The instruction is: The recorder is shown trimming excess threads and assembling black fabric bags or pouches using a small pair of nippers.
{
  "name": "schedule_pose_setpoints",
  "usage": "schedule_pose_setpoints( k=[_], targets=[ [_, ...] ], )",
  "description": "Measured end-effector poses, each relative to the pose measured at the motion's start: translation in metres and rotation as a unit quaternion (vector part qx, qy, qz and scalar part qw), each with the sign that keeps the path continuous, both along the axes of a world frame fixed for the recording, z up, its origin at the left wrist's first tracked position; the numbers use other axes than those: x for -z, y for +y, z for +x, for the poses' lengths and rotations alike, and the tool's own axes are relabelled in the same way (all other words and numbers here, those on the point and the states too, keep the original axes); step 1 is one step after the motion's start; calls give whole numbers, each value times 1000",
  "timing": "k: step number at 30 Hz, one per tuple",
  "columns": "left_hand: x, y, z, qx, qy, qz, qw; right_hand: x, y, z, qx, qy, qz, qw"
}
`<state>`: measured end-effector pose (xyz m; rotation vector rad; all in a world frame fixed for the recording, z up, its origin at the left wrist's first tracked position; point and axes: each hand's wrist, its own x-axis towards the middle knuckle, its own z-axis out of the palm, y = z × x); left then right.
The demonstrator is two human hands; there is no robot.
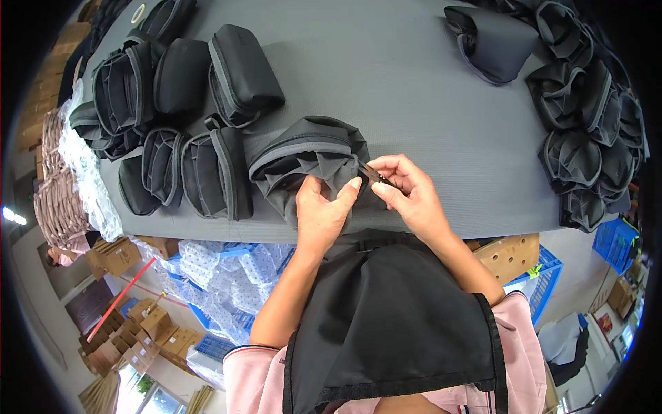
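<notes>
An open black zip pouch [314, 138] lies at the near edge of the table, its grey zipper edge arching over crumpled inner fabric. My left hand [323, 207] pinches the fabric at the pouch's opening between thumb and fingers. In my right hand [407, 193] is a small dark pair of thread snips [378, 177], held between thumb and fingers. The snips' tips reach the right end of the pouch's zipper edge, close to my left thumb. My fingers partly hide the snips' handles.
Several finished-looking black pouches [245, 76] stand on the left of the grey table [386, 62]. More open black pouches [569, 159] crowd the right edge. A tape roll [138, 14] lies far left. Blue crates [545, 276] and a perforated wooden board [507, 259] sit below the near edge.
</notes>
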<state>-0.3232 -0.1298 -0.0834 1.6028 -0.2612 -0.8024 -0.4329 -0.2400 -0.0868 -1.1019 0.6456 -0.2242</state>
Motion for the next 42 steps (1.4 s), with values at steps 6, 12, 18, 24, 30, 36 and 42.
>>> schedule_pose_setpoints(
  k=[6, 12, 18, 24, 30, 36, 42],
  targets=[
    [1, 1, 0, 15, 4, 19, 1000, -8, 2, 0, 16, 37, -453, 891],
    [2, -1, -1, 11, 8, 21, 1000, -15, 1, 0, 10, 49, -581, 812],
    [6, 0, -1, 17, 10, 42, 999, -20, 0, -5, 12, 54, -557, 829],
    [10, 0, -4, 22, -26, 47, 998, -30, -4, -6, -47, 107, -602, 790],
    [14, 0, -7, 34, -31, 70, 996, -38, -7, -4, -78, 136, -627, 763],
    [14, 0, -9, 38, -34, 85, 995, -37, -12, -4, -97, 136, -597, 784],
    [18, 3, -6, 45, -38, 84, 995, -33, -19, -6, -106, 124, -553, 817]
  ],
)
